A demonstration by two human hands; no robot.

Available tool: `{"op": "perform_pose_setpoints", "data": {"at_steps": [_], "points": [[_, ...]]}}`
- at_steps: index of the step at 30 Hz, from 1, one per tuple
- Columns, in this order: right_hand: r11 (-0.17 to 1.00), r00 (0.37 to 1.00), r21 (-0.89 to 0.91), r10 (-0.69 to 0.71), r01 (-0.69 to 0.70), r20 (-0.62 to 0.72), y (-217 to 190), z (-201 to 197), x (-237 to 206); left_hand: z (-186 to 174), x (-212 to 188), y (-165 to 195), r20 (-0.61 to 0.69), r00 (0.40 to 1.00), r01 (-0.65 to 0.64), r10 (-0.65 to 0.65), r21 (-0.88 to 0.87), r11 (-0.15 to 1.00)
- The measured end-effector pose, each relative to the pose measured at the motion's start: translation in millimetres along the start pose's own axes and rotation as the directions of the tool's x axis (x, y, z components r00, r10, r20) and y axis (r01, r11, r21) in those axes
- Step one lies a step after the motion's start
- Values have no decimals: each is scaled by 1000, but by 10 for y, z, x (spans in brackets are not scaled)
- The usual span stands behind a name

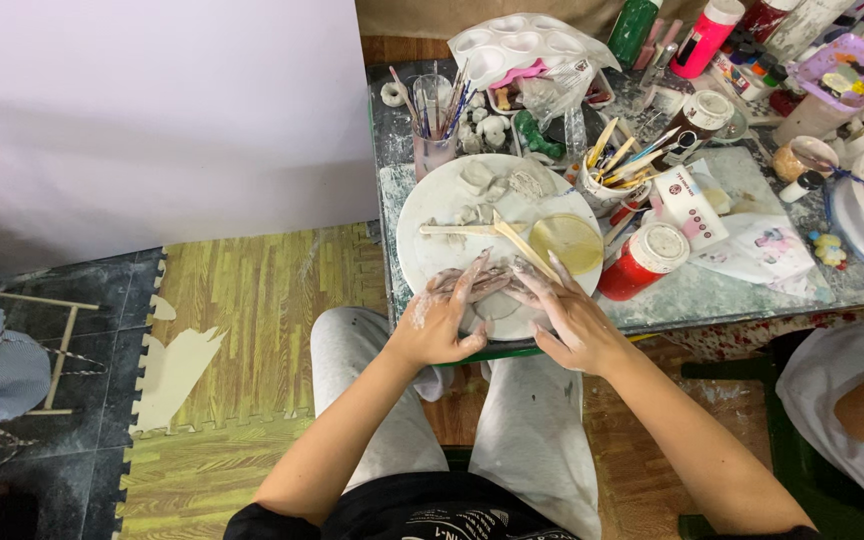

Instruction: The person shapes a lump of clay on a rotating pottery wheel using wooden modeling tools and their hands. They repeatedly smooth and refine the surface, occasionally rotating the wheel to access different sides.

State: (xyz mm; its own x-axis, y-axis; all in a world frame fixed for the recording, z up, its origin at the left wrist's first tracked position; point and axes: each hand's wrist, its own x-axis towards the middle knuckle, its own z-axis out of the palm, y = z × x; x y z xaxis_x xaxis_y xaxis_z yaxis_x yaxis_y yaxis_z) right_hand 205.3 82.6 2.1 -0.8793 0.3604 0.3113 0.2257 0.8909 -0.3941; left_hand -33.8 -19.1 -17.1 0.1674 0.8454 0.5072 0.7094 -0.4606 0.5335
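I see my left hand (442, 318) and right hand (564, 312) spread flat, fingers loose, pressing a flat piece of grey clay (497, 300) — gripping nothing. The clay sits at the near rim of the round white board (432, 215), close to the table edge (388, 250). Wooden sticks (497, 235) lie just beyond; a red jar (644, 262) stands to the right.

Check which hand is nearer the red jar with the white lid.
Right. The right hand lies on the round white board just left of the red jar; the left hand is farther left, beyond the right hand.
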Motion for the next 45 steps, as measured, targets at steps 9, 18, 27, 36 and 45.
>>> {"op": "perform_pose_setpoints", "data": {"at_steps": [9,18,27,36,45], "points": [[993,993,13,-119,119,-11,44,-19,-5,-1,-28,-44,-25,999,-46,46,-14,999],[981,980,16,-191,193,-57,55,-36,-26,-38,-33,-55,-32,995,-94,94,-11,995],[995,995,23,-102,102,21,15,37,-62,-81,-63,-23,-17,998,-65,64,-31,997],[990,990,5,-141,141,-22,-146,83,-84,-72,-200,0,-73,993,-98,96,-30,995],[974,999,227,17,-6,-48,16,28,77,-107,-11,-19,-107,991,61,-83,-193,979]]}}
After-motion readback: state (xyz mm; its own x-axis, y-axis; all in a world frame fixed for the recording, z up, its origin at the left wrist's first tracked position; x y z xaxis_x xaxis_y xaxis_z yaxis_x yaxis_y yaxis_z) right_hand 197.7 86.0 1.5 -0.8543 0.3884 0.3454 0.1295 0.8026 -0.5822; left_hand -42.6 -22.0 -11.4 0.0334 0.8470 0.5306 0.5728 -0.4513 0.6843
